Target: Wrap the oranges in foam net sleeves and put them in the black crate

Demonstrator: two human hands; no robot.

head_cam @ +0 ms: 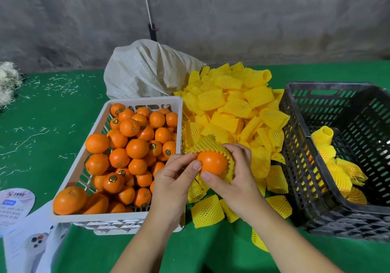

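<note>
Both hands grip one orange (212, 162): left hand (175, 180), right hand (232, 175) pinching sleeve (207, 144), approx. half on. I judge foam may tear if overstretched.

**Clearance around the work spot**

Black crate (337, 167) at 3 o'clock: open top, a few wrapped oranges (337, 167) along its left wall, rest of floor free. Sleeve pile (232, 108) blocks 12 to 2. White crate (118, 218) full at 9. Sack (147, 70) at 11. Bare green table (211, 251) at 6.
</note>
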